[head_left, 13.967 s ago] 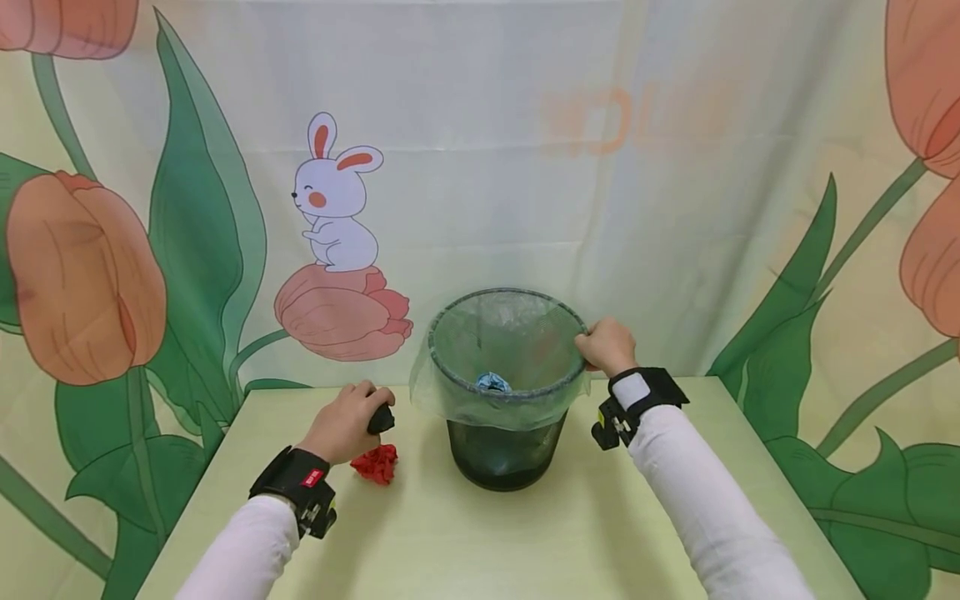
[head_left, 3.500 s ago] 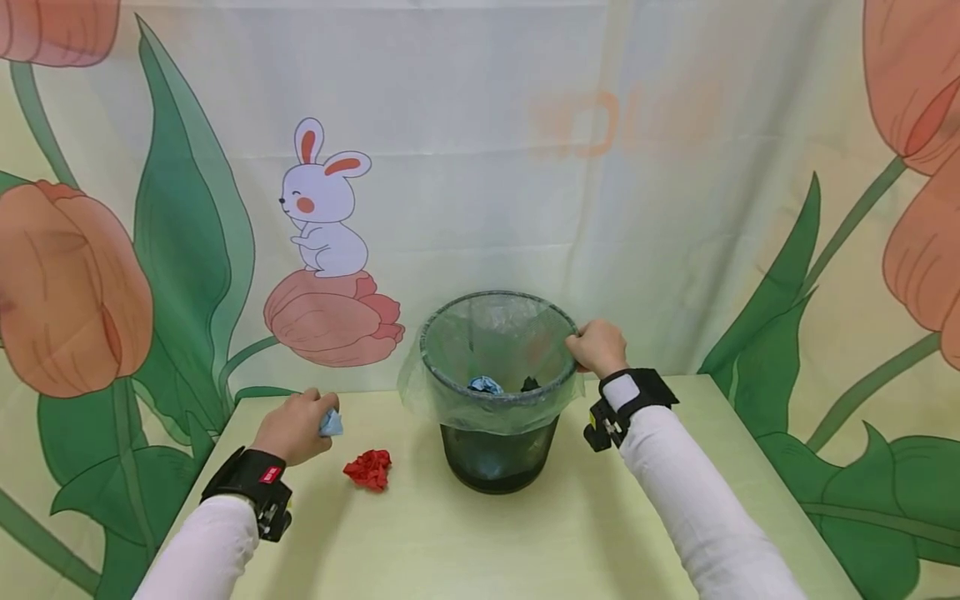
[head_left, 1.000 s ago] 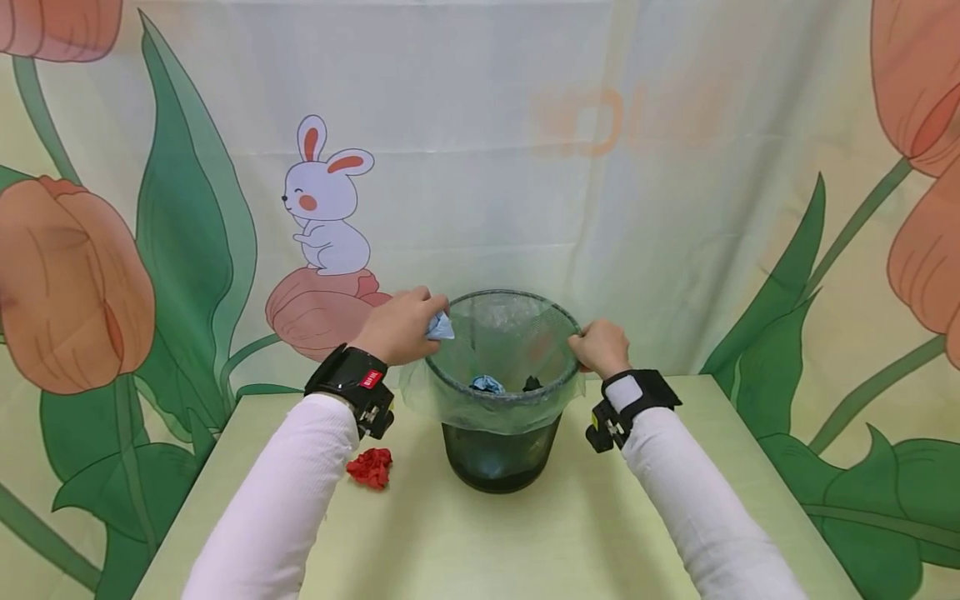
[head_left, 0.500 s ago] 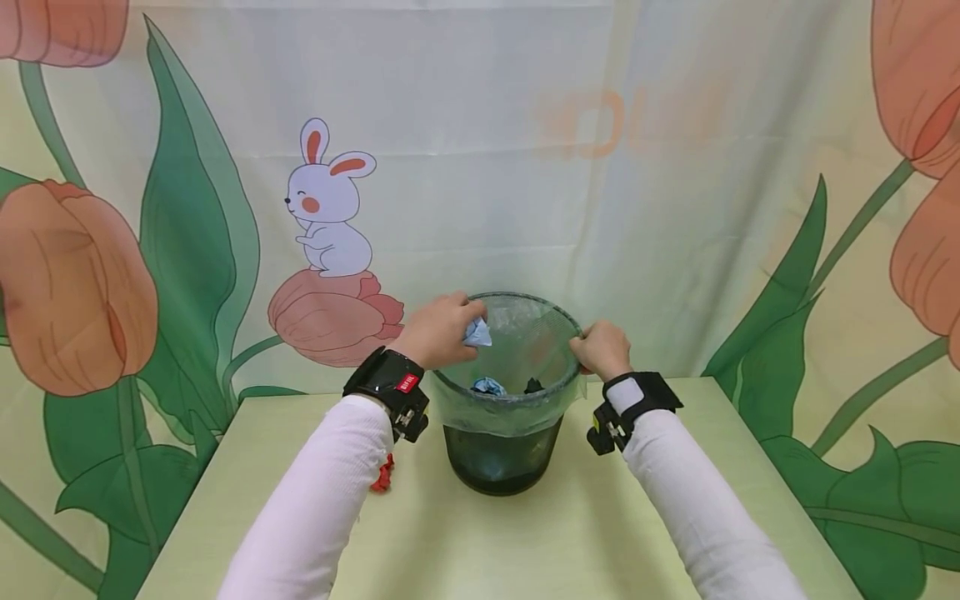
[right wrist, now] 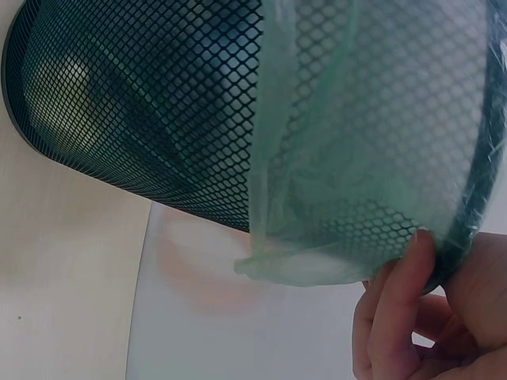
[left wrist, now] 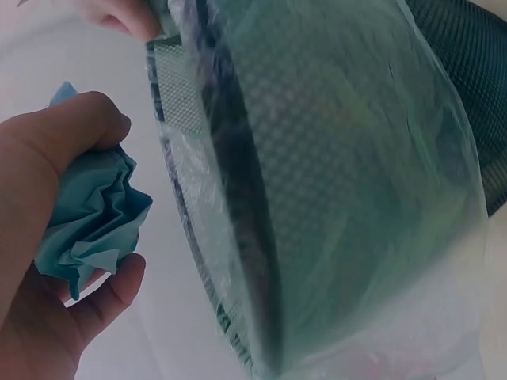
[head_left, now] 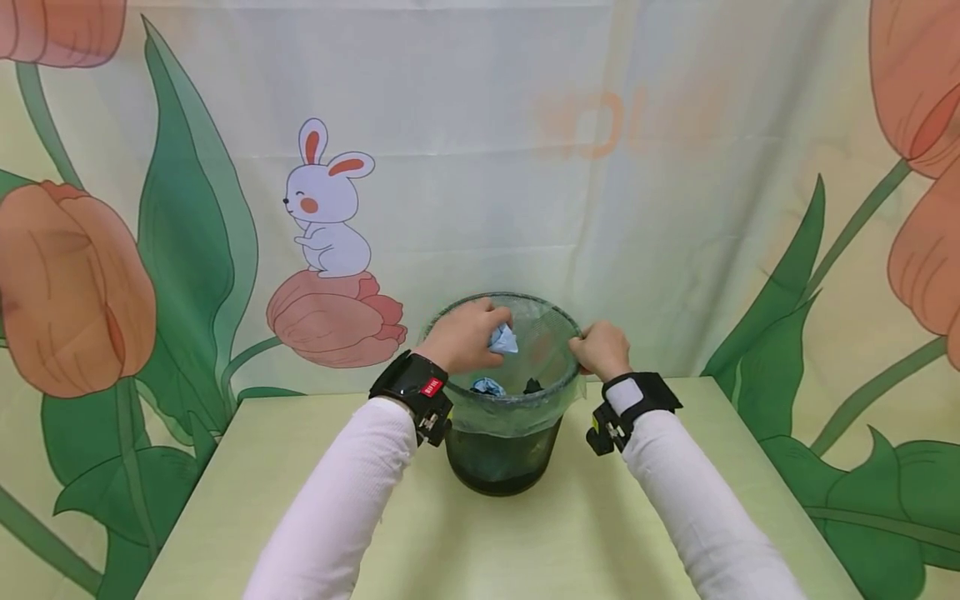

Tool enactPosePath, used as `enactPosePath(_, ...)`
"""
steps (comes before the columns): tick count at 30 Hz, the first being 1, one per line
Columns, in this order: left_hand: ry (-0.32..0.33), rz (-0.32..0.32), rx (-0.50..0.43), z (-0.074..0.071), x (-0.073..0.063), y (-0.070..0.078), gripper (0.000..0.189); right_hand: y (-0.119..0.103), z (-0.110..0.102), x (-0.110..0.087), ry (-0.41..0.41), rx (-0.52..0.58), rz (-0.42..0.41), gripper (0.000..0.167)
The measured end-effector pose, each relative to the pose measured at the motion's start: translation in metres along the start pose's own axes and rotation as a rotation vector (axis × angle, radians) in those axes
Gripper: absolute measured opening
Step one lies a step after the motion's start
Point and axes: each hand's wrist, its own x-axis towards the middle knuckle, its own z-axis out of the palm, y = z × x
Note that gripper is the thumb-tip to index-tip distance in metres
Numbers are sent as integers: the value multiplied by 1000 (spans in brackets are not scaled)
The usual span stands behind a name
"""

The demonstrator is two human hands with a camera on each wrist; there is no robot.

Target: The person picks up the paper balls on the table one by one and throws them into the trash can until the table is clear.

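Observation:
My left hand (head_left: 467, 337) holds a crumpled ball of light blue paper (left wrist: 99, 218) over the mouth of a black mesh wastebasket (head_left: 501, 467). In the left wrist view, thumb and fingers curl round the paper, just outside the rim's outline. A thin green bin liner (head_left: 517, 419) is folded over the rim. Inside lie a blue crumpled ball (head_left: 487, 386) and a small black lump (head_left: 532, 386). On the basket's right side my right hand (head_left: 604, 348) grips the rim and liner, its fingers (right wrist: 404, 305) wrapped over the edge in the right wrist view.
The basket stands upright on a pale green table (head_left: 637, 508), near its back edge. Close behind hangs a cloth backdrop (head_left: 675, 217) printed with tulips and a rabbit. The left forearm (head_left: 337, 500) stretches across the left part of the table.
The left hand has carried the blue paper from the table's left side rightward over the basket. A black lump, earlier in that hand, lies inside. The forearm now hides the red crumpled paper.

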Motion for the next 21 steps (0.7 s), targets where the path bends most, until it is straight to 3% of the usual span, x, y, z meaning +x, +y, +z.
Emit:
enactPosePath(3,-1,13,-17,3,1,3,40,8,7,11,-16,-9,41,46)
enactPosePath(7,-6,19,-35,5,1,4,40,39,31,36,1,8,-3,44)
enactPosePath(11,-5,19,-56,7,0,4,41,51,40,49,1,-9,8,42)
enactPosePath(14,-6,16,-74,8,0,3,44,33,27,38,-26,-27,59,42)
enactPosePath(21,0,3,-73,8,-1,2,49,13,10,15,-10,-29,12,45)
